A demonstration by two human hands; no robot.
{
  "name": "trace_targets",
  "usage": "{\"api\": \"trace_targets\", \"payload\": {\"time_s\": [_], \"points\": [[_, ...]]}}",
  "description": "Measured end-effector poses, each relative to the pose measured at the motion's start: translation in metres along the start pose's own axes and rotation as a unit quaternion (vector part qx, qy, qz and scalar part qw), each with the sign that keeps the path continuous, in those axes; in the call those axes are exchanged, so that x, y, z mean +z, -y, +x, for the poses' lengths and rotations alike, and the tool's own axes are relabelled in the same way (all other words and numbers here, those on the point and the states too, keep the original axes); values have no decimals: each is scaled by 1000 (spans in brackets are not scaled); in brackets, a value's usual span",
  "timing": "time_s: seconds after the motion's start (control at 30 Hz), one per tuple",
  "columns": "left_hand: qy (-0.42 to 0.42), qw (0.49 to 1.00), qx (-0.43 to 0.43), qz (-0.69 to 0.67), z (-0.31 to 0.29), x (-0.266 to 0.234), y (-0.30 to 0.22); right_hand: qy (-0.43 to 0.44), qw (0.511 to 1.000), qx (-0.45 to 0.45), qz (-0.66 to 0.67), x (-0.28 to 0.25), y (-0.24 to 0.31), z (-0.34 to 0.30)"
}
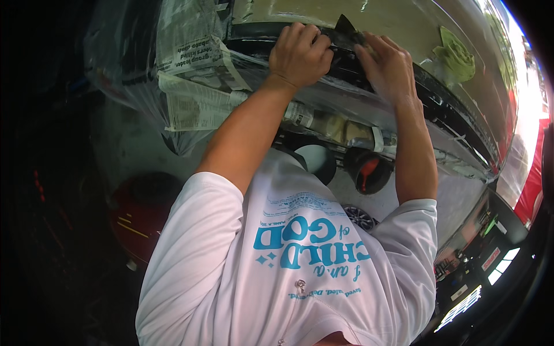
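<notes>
— Head view, nearest first: white shirt, then two cups on the floor, a white cup (pixel 316 161) and a dark cup (pixel 369 171) with red inside.

— And the hands?

— Further up. The left hand (pixel 300 55) has its grip curled shut on a dark sheet (pixel 345 36) on the car panel (pixel 404 23); the right hand (pixel 388 66) presses it with fingers closed over. It looks thin and floppy; best held flat near its edges.

— Beyond that?

— Masking newspaper (pixel 193 75), and a green rag (pixel 456 57).
</notes>
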State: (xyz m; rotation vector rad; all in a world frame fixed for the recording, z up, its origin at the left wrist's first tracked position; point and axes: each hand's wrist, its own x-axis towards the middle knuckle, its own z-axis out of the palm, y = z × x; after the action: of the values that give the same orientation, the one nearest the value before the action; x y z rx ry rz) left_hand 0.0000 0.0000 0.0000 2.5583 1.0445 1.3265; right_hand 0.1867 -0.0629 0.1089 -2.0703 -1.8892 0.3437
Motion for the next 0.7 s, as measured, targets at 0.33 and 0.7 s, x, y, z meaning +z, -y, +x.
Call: {"api": "trace_targets", "payload": {"time_s": [0.33, 0.7], "points": [[6, 1000, -3, 5, 2, -4, -1, -17, 1000, -10, -23, 9, 8, 2], [-7, 1000, -6, 5, -1, 1, 3, -7, 1000, -8, -17, 9, 13, 5]]}}
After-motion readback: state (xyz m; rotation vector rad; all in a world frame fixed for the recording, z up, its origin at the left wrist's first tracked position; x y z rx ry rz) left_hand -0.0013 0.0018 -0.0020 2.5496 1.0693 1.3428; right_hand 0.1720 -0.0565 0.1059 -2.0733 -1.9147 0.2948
